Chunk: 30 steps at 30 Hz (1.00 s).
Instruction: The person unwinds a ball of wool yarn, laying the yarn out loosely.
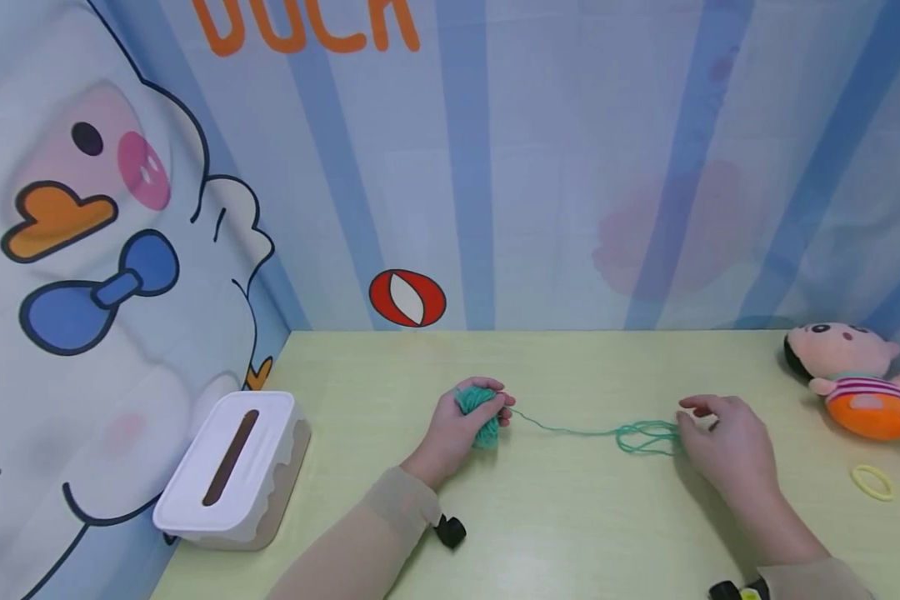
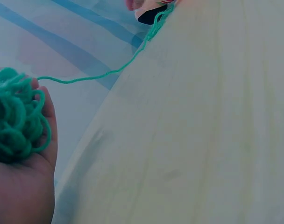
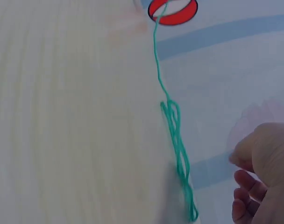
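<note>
My left hand grips a small bundle of teal yarn, thumb across its front and fingers behind it. In the left wrist view the bundle's looped strands bulge over the palm. From it a single strand runs right to loose loops of the same yarn on the table. Just right of these loops is my right hand, its fingers loosely bent with nothing between them. The right wrist view shows the loops lying apart from the thumb and fingertips.
A white lidded box with a slot stands on the table at left. At the far right lie a plush doll and a yellow ring. A printed curtain hangs along the back edge.
</note>
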{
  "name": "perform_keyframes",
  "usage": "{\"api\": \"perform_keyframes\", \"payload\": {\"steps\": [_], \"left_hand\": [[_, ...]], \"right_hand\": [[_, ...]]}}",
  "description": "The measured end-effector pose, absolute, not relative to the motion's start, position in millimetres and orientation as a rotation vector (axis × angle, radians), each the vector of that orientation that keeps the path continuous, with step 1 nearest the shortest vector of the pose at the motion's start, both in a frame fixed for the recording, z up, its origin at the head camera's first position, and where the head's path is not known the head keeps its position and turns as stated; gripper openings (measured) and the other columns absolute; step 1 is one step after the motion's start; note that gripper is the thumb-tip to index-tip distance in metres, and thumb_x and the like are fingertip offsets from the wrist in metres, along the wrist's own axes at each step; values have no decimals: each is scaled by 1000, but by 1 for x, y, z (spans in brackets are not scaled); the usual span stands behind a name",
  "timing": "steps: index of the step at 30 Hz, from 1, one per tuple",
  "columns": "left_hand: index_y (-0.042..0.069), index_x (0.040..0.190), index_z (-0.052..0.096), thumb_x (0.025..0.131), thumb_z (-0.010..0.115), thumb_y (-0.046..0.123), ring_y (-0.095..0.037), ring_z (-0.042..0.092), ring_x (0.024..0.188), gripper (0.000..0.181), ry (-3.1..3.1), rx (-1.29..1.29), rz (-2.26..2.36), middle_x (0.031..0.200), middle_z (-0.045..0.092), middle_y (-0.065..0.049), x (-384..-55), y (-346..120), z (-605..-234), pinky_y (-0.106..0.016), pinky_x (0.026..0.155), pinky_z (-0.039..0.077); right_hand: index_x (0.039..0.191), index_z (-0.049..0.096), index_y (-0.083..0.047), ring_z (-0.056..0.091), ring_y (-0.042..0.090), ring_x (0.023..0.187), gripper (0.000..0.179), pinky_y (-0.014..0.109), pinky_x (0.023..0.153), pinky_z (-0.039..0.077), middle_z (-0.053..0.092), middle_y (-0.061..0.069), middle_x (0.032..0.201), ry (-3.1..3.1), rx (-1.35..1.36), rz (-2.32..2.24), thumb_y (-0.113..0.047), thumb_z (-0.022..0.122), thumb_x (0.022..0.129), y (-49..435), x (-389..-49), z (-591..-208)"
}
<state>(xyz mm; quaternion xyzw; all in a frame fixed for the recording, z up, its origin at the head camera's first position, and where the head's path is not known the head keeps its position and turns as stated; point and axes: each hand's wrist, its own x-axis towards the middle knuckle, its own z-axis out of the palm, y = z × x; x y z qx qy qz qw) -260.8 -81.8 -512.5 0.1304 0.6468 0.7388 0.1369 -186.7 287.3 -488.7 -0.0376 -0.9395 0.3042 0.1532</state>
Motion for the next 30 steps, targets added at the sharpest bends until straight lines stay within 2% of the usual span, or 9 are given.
{"api": "perform_keyframes", "payload": {"steps": [3,5,9,13,17,21,24,27,30], "left_hand": [[-4,145,60,108,74,31,-25,76,106,53,1880,381,2129,135,73,-27,-260,-83,-511,-29,96,66],[-2,147,61,107,75,31,-23,76,106,54,1877,387,2125,135,73,-28,-260,-84,-511,-29,97,66],[1,150,62,107,75,32,-19,77,103,56,1867,412,2113,137,72,-28,-261,-85,-512,-28,98,65],[1,151,62,107,75,31,-16,79,101,56,1866,432,2107,141,70,-29,-262,-85,-513,-27,99,65],[0,151,63,107,75,29,-14,78,100,55,1894,443,2101,141,69,-29,-262,-85,-513,-25,98,64],[5,147,68,104,78,33,-18,79,99,52,1964,426,2066,135,74,-27,-260,-85,-511,-24,94,65],[12,136,76,101,82,36,-22,79,101,43,2038,400,2031,130,78,-19,-258,-85,-510,-26,93,65],[16,124,76,98,86,38,-21,76,99,36,2110,372,2018,121,80,-8,-258,-86,-511,-29,92,64],[14,126,70,96,87,41,-19,68,91,44,2153,355,2009,104,74,-1,-258,-86,-511,-30,87,60]], "right_hand": [[123,79,-3,72,35,99,25,41,73,59,75,20,118,-2604,65,945,-20,70,105,253,-187,-480],[127,78,-4,75,38,108,27,50,86,65,78,17,124,-2593,192,1018,-20,71,106,228,-188,-475],[145,69,-6,73,45,127,41,63,105,60,77,12,139,-2653,396,1164,-27,69,110,185,-195,-475],[154,61,-4,71,43,134,51,63,111,57,76,10,142,-2713,500,1216,-31,68,111,153,-204,-482],[143,71,-5,78,35,122,40,55,103,64,82,9,129,-2753,471,1214,-27,70,110,136,-211,-486],[124,81,-11,81,26,108,21,37,84,65,85,2,111,-2748,389,1230,-21,72,108,135,-209,-483],[121,82,-12,81,23,104,18,27,75,58,86,0,106,-2712,327,1269,-21,72,108,142,-207,-478],[119,82,-11,81,23,101,18,23,72,55,86,2,104,-2663,296,1279,-22,72,109,152,-205,-475],[119,81,-9,81,25,97,18,23,69,55,86,6,104,-2627,285,1273,-21,71,109,163,-203,-472]]}}
